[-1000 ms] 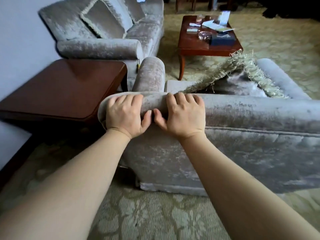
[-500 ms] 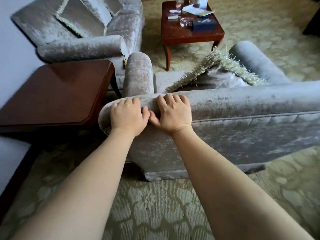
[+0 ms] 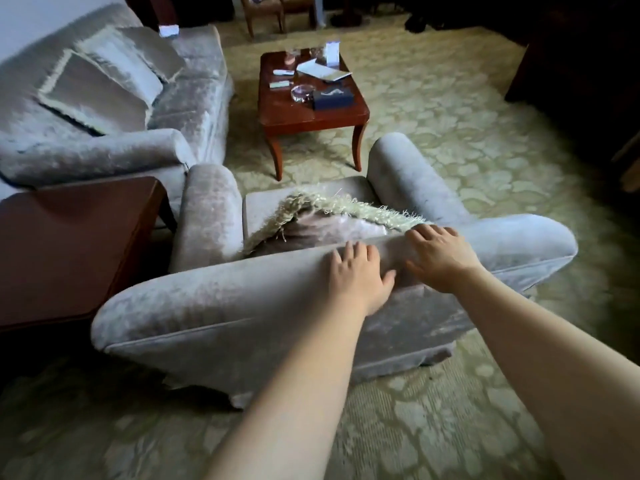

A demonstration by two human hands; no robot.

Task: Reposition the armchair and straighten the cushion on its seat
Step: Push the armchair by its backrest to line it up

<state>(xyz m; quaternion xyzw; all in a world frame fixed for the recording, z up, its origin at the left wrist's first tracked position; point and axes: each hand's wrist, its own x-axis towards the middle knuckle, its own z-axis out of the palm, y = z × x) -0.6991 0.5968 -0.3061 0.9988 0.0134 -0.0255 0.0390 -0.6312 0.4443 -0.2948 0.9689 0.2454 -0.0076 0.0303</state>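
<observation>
— Where are your hands?

— Both lie flat on the armchair backrest's top, right of its middle. My left hand and right hand are spread open, fingers loose, gripping nothing.

— And the cushion?

— The fringed cushion slumps crooked on the seat, just beyond my fingers, between the armrests. A side table stands left; a coffee table stands farther off.
</observation>
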